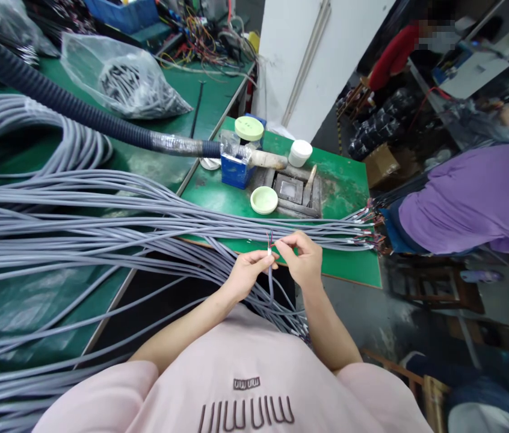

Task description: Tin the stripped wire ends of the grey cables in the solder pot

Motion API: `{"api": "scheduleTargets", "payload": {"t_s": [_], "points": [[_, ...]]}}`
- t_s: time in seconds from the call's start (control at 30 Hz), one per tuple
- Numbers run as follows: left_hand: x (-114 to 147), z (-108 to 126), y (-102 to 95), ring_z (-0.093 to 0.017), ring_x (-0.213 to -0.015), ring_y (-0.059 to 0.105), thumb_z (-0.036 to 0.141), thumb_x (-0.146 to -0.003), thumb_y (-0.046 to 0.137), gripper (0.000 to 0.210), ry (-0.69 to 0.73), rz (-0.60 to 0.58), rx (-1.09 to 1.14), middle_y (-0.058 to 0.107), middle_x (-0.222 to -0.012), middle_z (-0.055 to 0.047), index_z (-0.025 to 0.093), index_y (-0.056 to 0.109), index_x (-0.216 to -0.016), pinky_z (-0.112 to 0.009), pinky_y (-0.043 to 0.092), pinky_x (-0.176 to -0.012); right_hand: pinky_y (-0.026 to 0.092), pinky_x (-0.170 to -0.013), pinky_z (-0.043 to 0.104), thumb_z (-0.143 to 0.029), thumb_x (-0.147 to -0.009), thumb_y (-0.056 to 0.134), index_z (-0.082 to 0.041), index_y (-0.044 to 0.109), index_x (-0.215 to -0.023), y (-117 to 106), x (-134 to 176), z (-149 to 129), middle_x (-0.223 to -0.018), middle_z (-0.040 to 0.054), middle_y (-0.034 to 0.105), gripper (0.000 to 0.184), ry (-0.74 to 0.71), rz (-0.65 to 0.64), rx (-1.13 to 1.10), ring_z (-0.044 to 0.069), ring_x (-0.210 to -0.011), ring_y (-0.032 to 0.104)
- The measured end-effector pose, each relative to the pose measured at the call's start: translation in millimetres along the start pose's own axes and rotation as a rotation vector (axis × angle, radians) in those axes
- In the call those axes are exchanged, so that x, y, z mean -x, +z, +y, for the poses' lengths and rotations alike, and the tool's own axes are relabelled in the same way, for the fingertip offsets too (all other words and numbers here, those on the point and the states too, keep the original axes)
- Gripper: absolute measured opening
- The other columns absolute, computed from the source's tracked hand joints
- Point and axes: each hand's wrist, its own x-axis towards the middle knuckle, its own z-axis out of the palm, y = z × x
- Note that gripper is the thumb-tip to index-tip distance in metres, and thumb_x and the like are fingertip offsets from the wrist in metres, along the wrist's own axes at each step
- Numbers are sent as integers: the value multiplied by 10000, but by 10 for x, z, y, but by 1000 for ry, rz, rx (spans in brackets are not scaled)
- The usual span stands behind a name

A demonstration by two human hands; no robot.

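A grey multi-core cable [270, 284] stands upright in front of my chest, its end stripped to several thin coloured wires [269, 239]. My left hand [254, 266] pinches it just below the wires, at a white section. My right hand [300, 255] has thumb and forefinger pressed together at the coloured wires, on the right side. Behind both hands runs a thick bundle of grey cables [200, 221] across the green table. Their stripped ends [365, 225] lie at the right edge.
A solder pot [289, 189] sits on the green bench, with a pale green dish [264, 199] and a white tub [300, 153] around it. A dark extraction hose [101, 123] crosses from the left to a blue box [235, 169]. A person in purple [471, 201] is at the right.
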Motion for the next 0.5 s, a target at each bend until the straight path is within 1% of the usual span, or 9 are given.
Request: {"api": "scheduleTargets", "payload": {"t_s": [0.13, 0.2, 0.27, 0.33, 0.4, 0.5], "points": [[-14, 14, 31, -101, -618, 565, 409, -620, 823, 328, -42, 18, 49, 694, -667, -31, 132, 752, -780, -230, 430, -641, 436, -621, 277, -220, -823, 627, -222, 629, -670, -23, 40, -20, -659, -11, 607, 152, -61, 21, 45, 129, -622, 535], [-14, 34, 42, -93, -595, 564, 412, -601, 835, 356, -83, 11, 86, 695, -666, -32, 128, 752, -800, -224, 438, -624, 463, -650, 283, -207, -838, 615, -227, 664, -760, -59, 46, 19, -723, -2, 643, 94, -93, 6, 77, 137, -662, 569], [-12, 69, 47, -87, -576, 565, 416, -586, 843, 373, -112, 20, 128, 691, -656, -28, 127, 748, -802, -217, 447, -607, 491, -696, 301, -185, -857, 592, -239, 684, -889, -112, 63, 90, -807, 12, 672, 111, -187, -13, 122, 151, -732, 605], [-16, 115, 45, -85, -577, 577, 415, -575, 849, 378, -125, 38, 164, 686, -652, -24, 125, 741, -791, -209, 461, -599, 510, -759, 333, -139, -868, 561, -253, 677, -1003, -171, 95, 178, -887, 30, 685, 213, -345, -69, 169, 169, -827, 625], [-27, 159, 41, -80, -574, 582, 407, -568, 854, 375, -125, 51, 192, 676, -644, -14, 122, 735, -782, -199, 473, -590, 511, -836, 377, -87, -861, 529, -274, 665, -1076, -215, 138, 259, -1007, 48, 687, 316, -505, -170, 230, 190, -951, 621], [-65, 198, 39, -59, -553, 566, 374, -585, 850, 325, -99, 30, 237, 659, -641, -1, 114, 709, -720, -176, 476, -565, 489, -934, 436, -88, -848, 519, -309, 652, -1138, -223, 198, 336, -1238, 59, 627, 388, -636, -313, 367, 224, -1145, 560]]}}
